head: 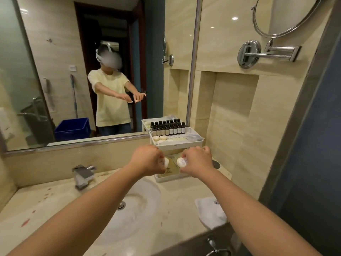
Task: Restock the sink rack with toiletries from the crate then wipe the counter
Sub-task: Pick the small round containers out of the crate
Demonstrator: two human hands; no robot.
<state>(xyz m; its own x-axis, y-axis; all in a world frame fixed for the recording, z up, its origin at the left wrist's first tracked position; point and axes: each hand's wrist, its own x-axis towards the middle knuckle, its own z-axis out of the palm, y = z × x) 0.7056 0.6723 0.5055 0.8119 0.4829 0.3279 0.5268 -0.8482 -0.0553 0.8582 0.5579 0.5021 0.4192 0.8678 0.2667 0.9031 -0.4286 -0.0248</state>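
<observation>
Head view: I have both arms stretched out to the white 2-tier rack (173, 146), which stands on the counter (55, 200) behind and to the right of the basin (140, 196). My left hand (147, 159) has its fingers curled round 1 round white packet (164, 162), and my right hand (198, 160) pinches a second round packet (181, 162). The 2 packets are near each other, just in front of the lower tier. That tier holds yellowish sachets (171, 168). The upper tier carries rows of small dark bottles (168, 128) and 2 round pale pucks (159, 138). A folded white cloth (210, 213) lies on the counter right of the basin. The blue crate (72, 128) shows only in the mirror (55, 71) (behind me, on the floor).
</observation>
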